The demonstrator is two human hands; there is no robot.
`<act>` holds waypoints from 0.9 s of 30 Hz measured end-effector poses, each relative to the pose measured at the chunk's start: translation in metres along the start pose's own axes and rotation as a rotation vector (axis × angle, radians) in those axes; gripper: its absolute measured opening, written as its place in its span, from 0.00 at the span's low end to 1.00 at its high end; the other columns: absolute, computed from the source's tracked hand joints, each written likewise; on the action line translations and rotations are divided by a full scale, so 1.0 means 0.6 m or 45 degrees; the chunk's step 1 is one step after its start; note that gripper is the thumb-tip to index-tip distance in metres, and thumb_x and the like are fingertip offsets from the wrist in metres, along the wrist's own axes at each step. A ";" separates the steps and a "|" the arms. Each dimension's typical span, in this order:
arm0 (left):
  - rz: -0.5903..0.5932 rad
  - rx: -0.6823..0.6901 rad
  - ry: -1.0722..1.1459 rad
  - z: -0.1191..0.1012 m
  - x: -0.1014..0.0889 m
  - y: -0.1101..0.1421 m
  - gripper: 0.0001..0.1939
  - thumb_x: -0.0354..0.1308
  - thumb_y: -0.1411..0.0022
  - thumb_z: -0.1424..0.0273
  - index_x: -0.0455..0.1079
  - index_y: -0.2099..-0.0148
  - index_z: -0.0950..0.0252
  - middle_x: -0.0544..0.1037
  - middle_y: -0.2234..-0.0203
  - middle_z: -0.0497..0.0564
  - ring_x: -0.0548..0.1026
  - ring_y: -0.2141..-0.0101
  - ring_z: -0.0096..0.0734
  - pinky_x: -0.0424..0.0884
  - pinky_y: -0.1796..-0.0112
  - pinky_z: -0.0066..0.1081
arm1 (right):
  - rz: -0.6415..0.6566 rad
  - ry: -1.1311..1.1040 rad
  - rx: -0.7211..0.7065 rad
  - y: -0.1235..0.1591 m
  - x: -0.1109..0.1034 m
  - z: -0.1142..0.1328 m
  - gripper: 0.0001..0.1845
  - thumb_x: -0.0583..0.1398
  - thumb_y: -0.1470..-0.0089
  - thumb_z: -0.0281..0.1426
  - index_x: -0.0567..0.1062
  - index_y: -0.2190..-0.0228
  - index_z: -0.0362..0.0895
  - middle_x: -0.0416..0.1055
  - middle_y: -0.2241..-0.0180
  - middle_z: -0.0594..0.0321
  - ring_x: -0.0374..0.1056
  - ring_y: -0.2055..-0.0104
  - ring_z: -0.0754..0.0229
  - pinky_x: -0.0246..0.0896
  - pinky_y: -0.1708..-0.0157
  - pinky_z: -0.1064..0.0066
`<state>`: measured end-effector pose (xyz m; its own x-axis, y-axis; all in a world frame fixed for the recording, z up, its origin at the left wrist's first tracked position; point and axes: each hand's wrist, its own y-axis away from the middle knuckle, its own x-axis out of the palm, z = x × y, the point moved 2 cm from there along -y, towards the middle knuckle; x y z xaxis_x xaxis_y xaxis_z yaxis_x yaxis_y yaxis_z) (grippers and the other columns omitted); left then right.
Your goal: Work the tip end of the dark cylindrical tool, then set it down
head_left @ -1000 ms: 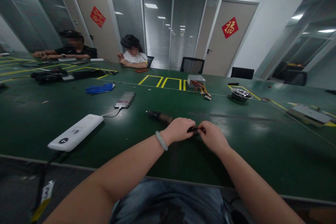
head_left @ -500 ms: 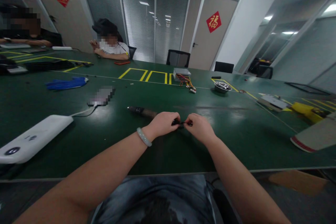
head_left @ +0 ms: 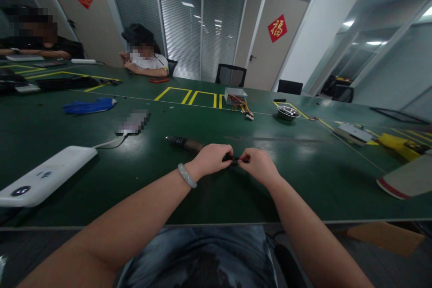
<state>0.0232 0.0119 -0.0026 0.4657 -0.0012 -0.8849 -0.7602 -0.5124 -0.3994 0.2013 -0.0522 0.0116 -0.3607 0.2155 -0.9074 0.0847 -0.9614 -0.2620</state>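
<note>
Above the green table, my left hand [head_left: 215, 158] with a pale bangle on its wrist is closed around a small black part [head_left: 235, 160]. My right hand [head_left: 258, 164] pinches the right end of the same dark part, fingertips pressed together. The two hands almost meet; the part is mostly hidden by fingers and too small to name. Behind my left hand lies a dark pen-shaped power tool [head_left: 185, 144], its silver tip toward the left and its other end hidden.
At left are a white power bank [head_left: 50, 175], a cabled phone [head_left: 133, 122] and a blue glove [head_left: 89, 105]. Farther back sit a metal power supply [head_left: 235, 95] with wires and a metal bowl [head_left: 287, 112]. A pale cylinder [head_left: 407, 177] is at right. Two people sit across the table.
Both hands keep their grip on the black part with barely any movement. The whole view has shifted slightly, so things appear a little farther right.
</note>
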 end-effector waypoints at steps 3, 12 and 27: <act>-0.002 -0.008 -0.013 -0.002 -0.001 0.000 0.08 0.59 0.40 0.64 0.68 0.58 0.60 0.76 0.65 0.46 0.74 0.63 0.33 0.67 0.62 0.30 | 0.011 -0.001 0.017 0.000 0.001 0.001 0.04 0.62 0.49 0.33 0.76 0.73 0.47 0.74 0.71 0.65 0.67 0.70 0.63 0.55 0.71 0.73; 0.004 -0.023 -0.017 -0.006 -0.002 -0.002 0.07 0.59 0.40 0.65 0.69 0.59 0.61 0.76 0.64 0.47 0.75 0.62 0.33 0.68 0.61 0.31 | 0.052 -0.057 0.069 -0.002 0.010 -0.001 0.05 0.62 0.49 0.34 0.78 0.72 0.46 0.75 0.71 0.63 0.68 0.70 0.62 0.56 0.71 0.73; 0.014 -0.010 -0.021 -0.005 -0.005 0.001 0.08 0.58 0.38 0.64 0.68 0.59 0.61 0.76 0.65 0.47 0.74 0.63 0.33 0.66 0.63 0.30 | 0.089 -0.175 0.109 0.002 0.003 -0.008 0.06 0.63 0.51 0.35 0.77 0.74 0.45 0.75 0.74 0.65 0.69 0.73 0.63 0.57 0.74 0.74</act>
<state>0.0226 0.0093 0.0006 0.4496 0.0071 -0.8932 -0.7617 -0.5193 -0.3875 0.2052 -0.0518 0.0080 -0.4809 0.1281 -0.8674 0.0363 -0.9855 -0.1657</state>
